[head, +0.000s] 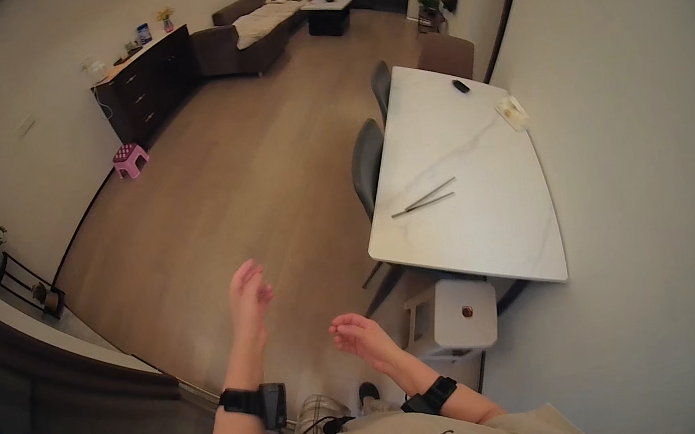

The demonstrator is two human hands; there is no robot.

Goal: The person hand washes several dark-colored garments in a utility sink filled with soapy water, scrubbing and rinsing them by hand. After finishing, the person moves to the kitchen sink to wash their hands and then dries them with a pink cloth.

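Observation:
My left hand (251,295) is raised over the wood-look floor, with its fingers loosely bent and nothing in them. Lower and to its right, my right hand (361,339) is also in the air, its fingers half curled and no object visible in it. Each forearm wears a black strap. Nearest to my right hand is a white plastic stool (447,330) bearing a small round dark-red thing (467,312). Beyond the stool stands a white marble-patterned table (479,230). Thin grey sticks (431,194) lie on it, touching or crossing near one end.
Grey chairs (368,159) line the table's left side, and a brown chair (446,56) stands at its far end. A black object (460,86) and a tissue pack (512,114) lie on the tabletop. Leftward are a pink stool (130,160), a dark cabinet (153,87) and a plant stand (31,284).

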